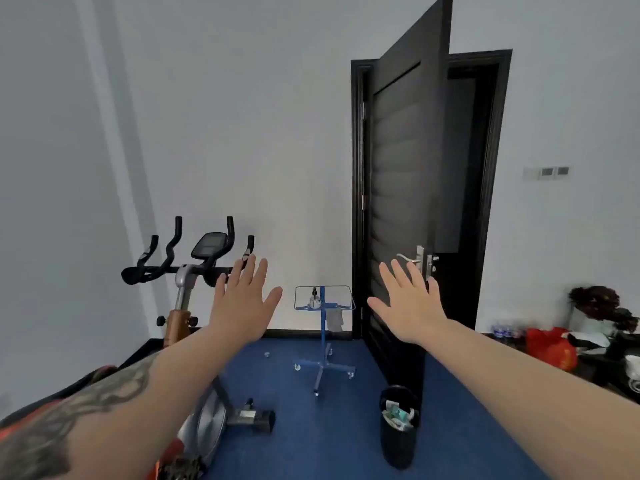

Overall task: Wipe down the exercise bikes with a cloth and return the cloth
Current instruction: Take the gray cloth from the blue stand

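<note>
Both hands are raised with fingers spread and straight, grasping nothing; the left hand [244,299] sits at about nine o'clock of the frame's centre, the right hand [410,301] at about three o'clock, palms facing away toward the far wall; held out bare like this, they look like a display of empty hands before the cloth is fetched, though that is a judgement. Between them, at roughly six o'clock of the two palms' midpoint and well beyond reach, stands a blue wheeled stand [322,341] with a wire tray on top; the cloth [335,320] hangs from the tray's right edge, a small grey limp rectangle, folds too blurred to read; a small bottle [314,301] rests in the tray. The exercise bike [194,271] stands at nine o'clock of the stand, black handlebars and console up, flywheel low near the left forearm. A dark bin [398,427] sits by the open door [405,188].
</note>
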`<state>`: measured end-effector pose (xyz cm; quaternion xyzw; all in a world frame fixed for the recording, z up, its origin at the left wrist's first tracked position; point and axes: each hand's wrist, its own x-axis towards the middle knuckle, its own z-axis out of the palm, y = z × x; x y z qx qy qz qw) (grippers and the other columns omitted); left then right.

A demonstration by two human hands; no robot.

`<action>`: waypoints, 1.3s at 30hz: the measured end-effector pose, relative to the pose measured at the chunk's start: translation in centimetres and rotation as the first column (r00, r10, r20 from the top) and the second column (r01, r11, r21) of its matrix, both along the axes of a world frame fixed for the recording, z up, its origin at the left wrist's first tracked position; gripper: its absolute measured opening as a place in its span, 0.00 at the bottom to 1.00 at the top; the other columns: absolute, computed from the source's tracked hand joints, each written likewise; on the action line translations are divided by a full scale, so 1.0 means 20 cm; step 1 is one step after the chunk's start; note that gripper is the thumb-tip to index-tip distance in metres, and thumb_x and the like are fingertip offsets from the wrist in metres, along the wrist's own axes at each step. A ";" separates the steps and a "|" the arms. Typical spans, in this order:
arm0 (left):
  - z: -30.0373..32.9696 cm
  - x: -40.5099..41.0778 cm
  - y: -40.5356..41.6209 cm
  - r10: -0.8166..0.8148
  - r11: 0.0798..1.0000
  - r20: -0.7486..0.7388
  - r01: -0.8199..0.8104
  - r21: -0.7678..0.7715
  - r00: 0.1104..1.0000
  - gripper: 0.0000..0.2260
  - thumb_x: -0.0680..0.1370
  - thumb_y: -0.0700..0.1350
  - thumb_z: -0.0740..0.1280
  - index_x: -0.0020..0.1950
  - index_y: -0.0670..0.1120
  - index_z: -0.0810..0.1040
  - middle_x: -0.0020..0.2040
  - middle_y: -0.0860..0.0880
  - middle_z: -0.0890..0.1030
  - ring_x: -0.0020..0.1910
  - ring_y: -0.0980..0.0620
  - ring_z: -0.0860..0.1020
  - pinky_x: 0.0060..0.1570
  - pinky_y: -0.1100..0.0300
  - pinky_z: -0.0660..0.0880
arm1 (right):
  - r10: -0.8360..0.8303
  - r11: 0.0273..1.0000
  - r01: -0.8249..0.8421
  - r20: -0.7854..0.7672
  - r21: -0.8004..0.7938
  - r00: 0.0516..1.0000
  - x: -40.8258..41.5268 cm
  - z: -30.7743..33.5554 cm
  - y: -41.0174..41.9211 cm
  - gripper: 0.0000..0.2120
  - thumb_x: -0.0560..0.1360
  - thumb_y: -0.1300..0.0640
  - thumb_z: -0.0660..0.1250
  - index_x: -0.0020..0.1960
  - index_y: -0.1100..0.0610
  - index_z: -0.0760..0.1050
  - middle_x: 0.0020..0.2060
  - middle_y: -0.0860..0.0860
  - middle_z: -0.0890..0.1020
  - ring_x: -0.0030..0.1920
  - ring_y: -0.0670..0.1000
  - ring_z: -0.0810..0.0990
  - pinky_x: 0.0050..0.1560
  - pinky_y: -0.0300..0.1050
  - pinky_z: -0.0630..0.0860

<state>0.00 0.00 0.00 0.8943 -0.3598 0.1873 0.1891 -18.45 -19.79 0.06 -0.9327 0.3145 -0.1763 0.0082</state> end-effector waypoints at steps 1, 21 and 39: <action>-0.06 0.02 0.01 0.007 0.999 -0.005 -0.006 0.038 1.000 0.28 0.80 0.58 0.48 0.77 0.51 0.45 0.79 0.51 0.44 0.77 0.51 0.41 0.74 0.49 0.41 | -0.007 1.000 0.007 -0.034 -0.011 0.999 0.02 -0.05 0.01 0.33 0.80 0.39 0.47 0.77 0.51 0.39 0.78 0.50 0.42 0.77 0.55 0.38 0.74 0.59 0.42; -0.83 0.65 -0.77 0.039 0.963 -0.225 0.023 0.269 0.974 0.28 0.80 0.58 0.47 0.77 0.49 0.44 0.79 0.50 0.43 0.77 0.50 0.42 0.75 0.52 0.44 | 0.006 0.995 0.014 -0.209 0.095 0.978 0.59 -0.64 -0.87 0.32 0.80 0.41 0.49 0.78 0.51 0.42 0.78 0.51 0.47 0.77 0.56 0.43 0.74 0.58 0.46; -1.24 1.64 -1.72 0.131 0.946 -0.409 0.009 0.323 0.903 0.28 0.80 0.58 0.47 0.77 0.51 0.43 0.78 0.51 0.43 0.77 0.50 0.45 0.75 0.52 0.47 | 0.168 0.964 -0.076 -0.362 0.255 0.917 1.75 -1.07 -1.83 0.31 0.80 0.41 0.48 0.78 0.52 0.42 0.78 0.51 0.48 0.77 0.53 0.45 0.75 0.55 0.47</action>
